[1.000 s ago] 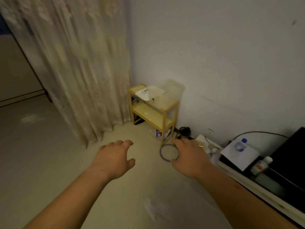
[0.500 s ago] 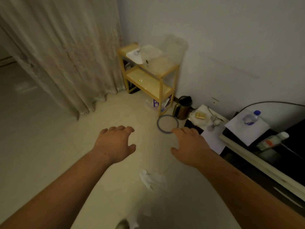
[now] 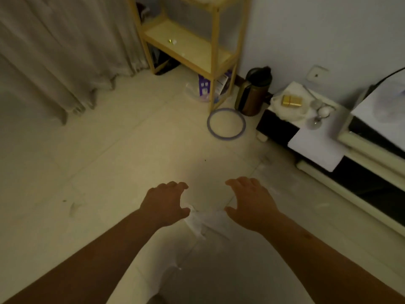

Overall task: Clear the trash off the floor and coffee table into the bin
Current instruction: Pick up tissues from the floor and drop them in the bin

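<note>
The pale tiled floor (image 3: 109, 150) carries a crumpled white paper (image 3: 203, 224) in the foreground. Farther back, a thin purple ring (image 3: 225, 138) lies flat just beside the front leg of a wooden shelf unit (image 3: 213, 51), which stands on the floor against the wall. A purple-and-white package (image 3: 203, 86) sits on the floor under it. A dark brown jug (image 3: 252, 95) stands upright between the unit and a low black cabinet (image 3: 276, 128). The unit's lower board (image 3: 192, 47) holds a few small scraps (image 3: 172, 41). The cabinet top bears a white cloth (image 3: 282, 110) with a gold box (image 3: 291, 100) on it, and a sheet of paper (image 3: 315, 148) overhanging the edge.
</note>
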`<state>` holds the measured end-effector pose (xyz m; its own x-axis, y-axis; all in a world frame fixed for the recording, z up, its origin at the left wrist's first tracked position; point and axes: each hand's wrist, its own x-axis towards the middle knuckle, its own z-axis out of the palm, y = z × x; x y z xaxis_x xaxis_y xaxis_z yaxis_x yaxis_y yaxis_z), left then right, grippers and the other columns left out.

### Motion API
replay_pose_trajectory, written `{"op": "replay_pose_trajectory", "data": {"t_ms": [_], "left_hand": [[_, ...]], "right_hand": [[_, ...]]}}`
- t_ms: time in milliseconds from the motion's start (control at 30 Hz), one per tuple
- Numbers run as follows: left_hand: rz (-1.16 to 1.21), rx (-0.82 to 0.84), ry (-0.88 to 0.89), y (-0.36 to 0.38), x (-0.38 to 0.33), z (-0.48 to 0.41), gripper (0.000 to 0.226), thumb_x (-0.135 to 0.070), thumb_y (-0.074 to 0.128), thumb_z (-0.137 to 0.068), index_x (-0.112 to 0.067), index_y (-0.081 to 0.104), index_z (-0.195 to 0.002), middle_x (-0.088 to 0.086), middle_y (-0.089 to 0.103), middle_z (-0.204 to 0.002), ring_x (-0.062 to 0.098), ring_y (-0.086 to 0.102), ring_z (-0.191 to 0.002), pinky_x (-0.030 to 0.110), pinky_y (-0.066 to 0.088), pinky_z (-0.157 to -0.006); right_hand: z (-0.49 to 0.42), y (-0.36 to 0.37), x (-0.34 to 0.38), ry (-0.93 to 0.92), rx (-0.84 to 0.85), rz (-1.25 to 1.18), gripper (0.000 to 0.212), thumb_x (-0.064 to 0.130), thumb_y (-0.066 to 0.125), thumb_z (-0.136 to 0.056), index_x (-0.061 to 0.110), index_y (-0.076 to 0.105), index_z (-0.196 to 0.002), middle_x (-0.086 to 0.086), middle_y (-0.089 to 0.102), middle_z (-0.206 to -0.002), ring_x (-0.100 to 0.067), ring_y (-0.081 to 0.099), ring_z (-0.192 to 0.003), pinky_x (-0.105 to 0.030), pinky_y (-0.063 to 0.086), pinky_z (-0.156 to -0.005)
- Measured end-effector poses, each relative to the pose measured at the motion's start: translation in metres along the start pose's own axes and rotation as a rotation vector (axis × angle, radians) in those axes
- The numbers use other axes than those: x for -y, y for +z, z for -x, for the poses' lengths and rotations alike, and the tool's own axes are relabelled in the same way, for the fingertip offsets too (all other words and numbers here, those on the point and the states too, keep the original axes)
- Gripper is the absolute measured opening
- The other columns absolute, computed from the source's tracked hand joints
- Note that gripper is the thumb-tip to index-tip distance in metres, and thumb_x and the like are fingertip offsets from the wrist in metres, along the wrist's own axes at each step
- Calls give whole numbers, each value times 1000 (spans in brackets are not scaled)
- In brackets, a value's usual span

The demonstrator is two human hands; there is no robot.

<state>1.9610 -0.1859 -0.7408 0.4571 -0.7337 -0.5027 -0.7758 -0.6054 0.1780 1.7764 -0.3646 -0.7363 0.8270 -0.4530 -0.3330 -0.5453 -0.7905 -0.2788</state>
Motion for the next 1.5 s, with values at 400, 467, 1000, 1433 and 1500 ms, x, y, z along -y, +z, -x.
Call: {"op": "replay_pose_trajectory", "data": {"t_ms": [400,467,1000,1433,1500], "left_hand": [[78,126,-15,306,51,-181,101,-79,60,-59,-40,30,-147,-6,46,-144,22,47,-128,42,44,-102],[92,113,-25,337,61,-197,110,-81,60,-56,-40,23,-152,-6,35,-154,24,36,-139,45,39,-109],[179,-135,-2,421,77,-215,85,-58,62,-56,-26,54,-135,3,53,-125,31,51,-110,41,50,-88],[347,-40,-65,405,110,-206,76,-42,57,-68,-17,50,-140,5,58,-127,27,57,-116,36,46,-97],[337,-53,-60,405,114,-203,77,-48,51,-68,-18,51,-138,4,59,-126,26,58,-115,36,46,-96]], "right_hand": [[-125,314,-92,-86,154,-10,77,55,62,-80,35,26,-146,1,32,-150,-28,31,-134,-46,36,-108],[-138,348,-96,-106,190,-31,81,55,64,-78,34,26,-146,1,30,-151,-29,31,-135,-46,37,-107],[-150,431,-106,-77,82,-95,87,63,58,-69,33,31,-146,1,37,-149,-31,38,-131,-47,41,-102],[-153,438,-94,-98,138,-50,73,35,62,-77,31,35,-144,1,43,-141,-30,40,-122,-42,43,-96],[-154,438,-94,-67,164,-97,63,28,59,-79,30,41,-140,0,47,-136,-30,43,-120,-41,44,-95]]}}
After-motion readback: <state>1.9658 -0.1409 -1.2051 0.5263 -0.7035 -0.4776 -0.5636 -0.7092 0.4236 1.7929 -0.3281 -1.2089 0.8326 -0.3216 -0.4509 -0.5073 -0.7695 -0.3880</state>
